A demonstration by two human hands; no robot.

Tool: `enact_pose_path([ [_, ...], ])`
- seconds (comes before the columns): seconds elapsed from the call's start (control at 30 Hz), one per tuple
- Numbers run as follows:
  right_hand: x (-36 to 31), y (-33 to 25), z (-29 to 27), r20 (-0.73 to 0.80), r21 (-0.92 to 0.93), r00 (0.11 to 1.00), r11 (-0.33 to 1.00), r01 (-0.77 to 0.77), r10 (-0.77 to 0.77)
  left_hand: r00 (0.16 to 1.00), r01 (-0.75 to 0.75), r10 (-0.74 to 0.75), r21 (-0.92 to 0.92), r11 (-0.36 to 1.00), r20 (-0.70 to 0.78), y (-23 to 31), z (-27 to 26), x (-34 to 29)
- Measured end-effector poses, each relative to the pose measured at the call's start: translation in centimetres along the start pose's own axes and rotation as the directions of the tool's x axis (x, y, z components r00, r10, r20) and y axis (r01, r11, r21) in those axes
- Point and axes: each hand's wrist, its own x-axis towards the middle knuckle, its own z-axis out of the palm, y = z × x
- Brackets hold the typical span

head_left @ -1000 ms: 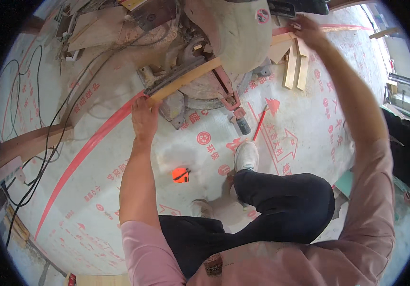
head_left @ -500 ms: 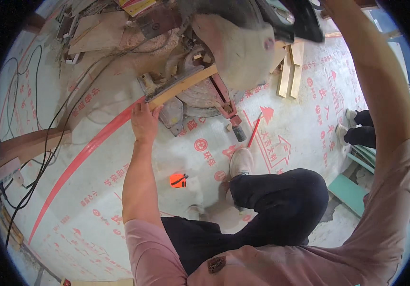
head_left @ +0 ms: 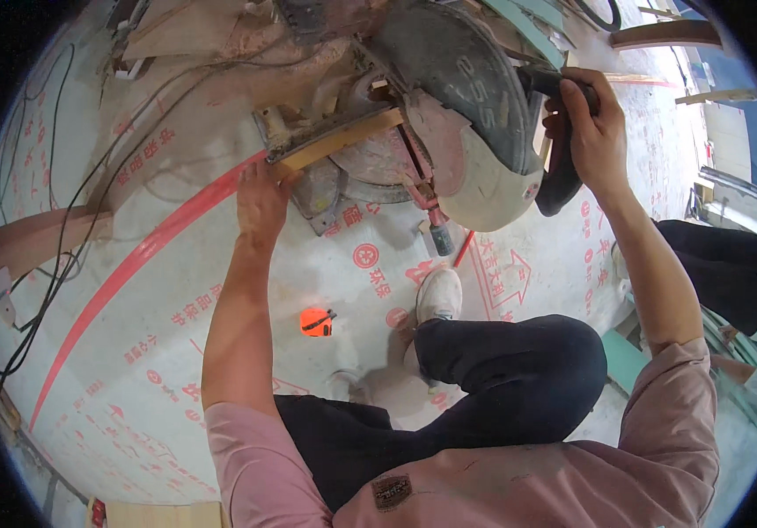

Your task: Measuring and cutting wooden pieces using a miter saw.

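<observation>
A miter saw (head_left: 449,97) stands on the floor ahead of me, its dark blade cover and pale guard lowered toward its base. My right hand (head_left: 594,132) is wrapped round the black saw handle (head_left: 562,176). A narrow wood strip (head_left: 339,141) lies along the saw's fence, running under the guard side, where its far end is partly hidden. At the strip's near left end, my left hand (head_left: 262,202) grips it with fingers closed over the end. The blade itself is hidden by the guard.
An orange tape measure (head_left: 315,322) lies on the printed floor sheeting near my feet. A red pencil (head_left: 463,250) sits beside the saw's front knob. Black cables (head_left: 66,238) run along the left. Green boards (head_left: 623,361) and another person's dark-trousered leg (head_left: 717,273) are at the right.
My right hand has come down with the saw handle, and the saw head has swung lower over the strip. My left hand stays on the strip. The other person's leg shows larger at the right.
</observation>
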Motion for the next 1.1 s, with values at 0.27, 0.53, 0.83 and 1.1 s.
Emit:
enact_pose_path([
  [0.27, -0.6, 0.8, 0.1, -0.012, -0.008, 1.0, 1.0, 0.026, -0.026, 0.993, 0.101, -0.099, -0.037, 0.994, 0.058, 0.8, 0.0, 0.4],
  [0.53, -0.9, 1.5, -0.1, -0.008, -0.032, 0.997, 0.996, 0.078, -0.078, 0.994, 0.082, -0.081, -0.015, 0.996, 0.067, 0.8, -0.2, 0.3],
  [0.83, -1.0, 1.8, -0.4, 0.015, 0.094, 1.0, 0.996, 0.002, -0.003, 0.996, 0.055, -0.053, -0.016, 0.998, 0.07, 0.3, 0.6, 0.4],
  [1.1, -0.6, 0.6, -0.9, 0.048, 0.162, 0.992, 0.979, -0.124, 0.118, 0.994, 0.033, -0.03, -0.021, 0.999, 0.106, 0.5, 0.0, 0.5],
])
